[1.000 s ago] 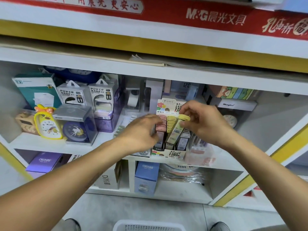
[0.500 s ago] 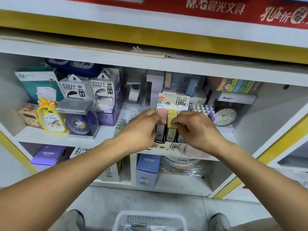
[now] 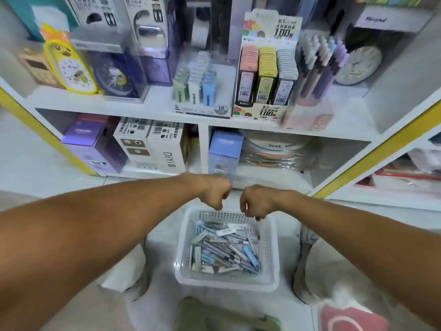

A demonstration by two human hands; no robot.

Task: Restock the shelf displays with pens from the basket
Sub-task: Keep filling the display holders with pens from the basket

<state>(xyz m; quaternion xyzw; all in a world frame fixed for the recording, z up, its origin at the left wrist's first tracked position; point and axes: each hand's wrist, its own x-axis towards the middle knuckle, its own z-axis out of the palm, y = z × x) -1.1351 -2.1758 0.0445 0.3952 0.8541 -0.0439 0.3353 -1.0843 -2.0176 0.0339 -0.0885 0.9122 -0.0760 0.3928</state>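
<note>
Two hands hang side by side over the far edge of the basket [image 3: 228,281]. The left hand [image 3: 214,193] has its fingers curled down, and so does the right hand [image 3: 255,203]. Nothing shows in either one, but the fingertips point away from the camera, so a small thing could be hidden there.

Just below both hands sits the white plastic basket on the floor. It holds a messy pile of pens [image 3: 223,249] and small packs in blue, green, purple and white. The hands are above the pile and do not touch it.

Up past the hands is the shelf [image 3: 155,105]. Straight above the right hand stands a display box [image 3: 267,68] with three rows of pink, yellow and grey packs. To the right of that box is a clear holder full of upright pens [image 3: 318,65] in soft colours. Above the left hand is a smaller box of green, white and blue packs [image 3: 199,84]. Far off to the left of the left hand stands a yellow clock [image 3: 70,65] shaped like a chick
</note>
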